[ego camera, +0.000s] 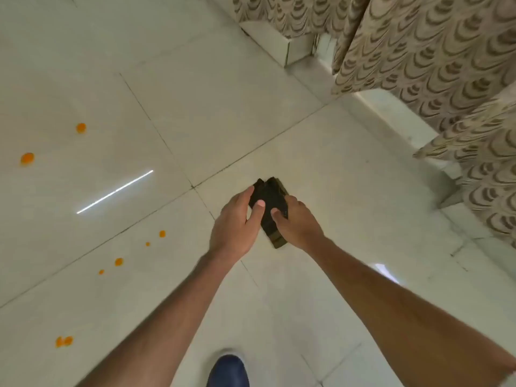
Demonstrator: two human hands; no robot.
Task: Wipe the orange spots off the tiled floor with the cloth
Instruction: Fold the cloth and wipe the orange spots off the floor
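A dark folded cloth (270, 196) is held in front of me above the white tiled floor (223, 107). My left hand (236, 223) grips its left side, thumb on top. My right hand (297, 223) grips its right side. Several orange spots lie on the floor to my left: one spot (81, 127) and another spot (27, 158) farther off, a string of small spots (119, 262) nearer, and a double spot (64, 341) at the lower left. The hands are well to the right of all the spots.
Patterned beige curtains (418, 65) hang along the right, above a white skirting ledge (391, 118). A white box (279, 43) stands at the wall behind them. My blue shoe (228, 371) shows at the bottom edge. A bright light streak reflects on the tiles.
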